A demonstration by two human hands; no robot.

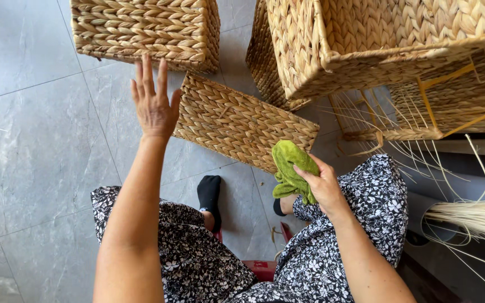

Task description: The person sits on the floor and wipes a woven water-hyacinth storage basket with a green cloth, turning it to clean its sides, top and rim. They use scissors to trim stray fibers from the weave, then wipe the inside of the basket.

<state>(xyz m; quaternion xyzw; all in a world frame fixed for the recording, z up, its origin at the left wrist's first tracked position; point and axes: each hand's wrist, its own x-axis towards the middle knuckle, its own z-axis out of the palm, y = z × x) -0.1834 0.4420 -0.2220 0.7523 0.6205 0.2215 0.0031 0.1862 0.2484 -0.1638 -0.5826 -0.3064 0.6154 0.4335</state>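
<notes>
A view straight down at a seated person in a black and white floral dress (197, 269), with both bare arms stretched out over a grey tiled floor (35, 146). The left hand (154, 104) is raised with the palm facing away and the fingers spread and straight; it holds nothing and hovers just left of a flat woven panel (242, 123). This panel, plaited from tan straw, lies tilted on the floor in the middle of the scene, just beyond the person's knees. The right hand (324, 185) is closed around a bunched green cloth (290, 168), gripping it between thumb and fingers; the cloth sits at the near right corner of the panel, and it is not clear whether the two touch. A black sock (210, 193) on one foot shows between the knees. Far left stands a woven basket (147, 28). At far right a larger basket (388, 39) fills the top of the view, with an unfinished basket (450, 104) on a yellow wire frame beneath it, loose straw strands sticking out. A bundle of pale straw (472, 219) lies at the right edge.
</notes>
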